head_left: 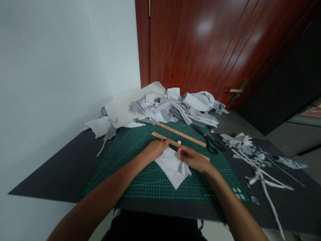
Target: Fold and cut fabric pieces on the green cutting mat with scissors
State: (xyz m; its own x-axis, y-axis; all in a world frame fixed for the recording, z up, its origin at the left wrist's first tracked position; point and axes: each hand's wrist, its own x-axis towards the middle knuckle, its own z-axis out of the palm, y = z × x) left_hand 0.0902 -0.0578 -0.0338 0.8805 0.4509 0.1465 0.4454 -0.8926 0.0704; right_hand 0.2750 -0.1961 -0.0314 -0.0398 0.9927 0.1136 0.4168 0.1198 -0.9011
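A light grey-white piece of fabric (172, 165) lies over the green cutting mat (140, 182), its right side folded up. My left hand (156, 149) pinches its upper left corner. My right hand (192, 158) is closed at its upper right edge, fingertips curled together on the cloth. Just beyond both hands runs a wooden ruler (157, 135), partly hidden behind my fingers. A small pink piece (179, 142), which looks like tailor's chalk, sits by that ruler. Farther back, a second wooden ruler (182, 133) lies at a slant.
Black-handled scissors (212, 144) rest at the mat's right edge. A heap of grey and white fabric (173, 107) fills the back of the dark table (75, 167). Scraps and strips (253, 164) are scattered at right. A white wall and a wooden door (188, 50) stand behind.
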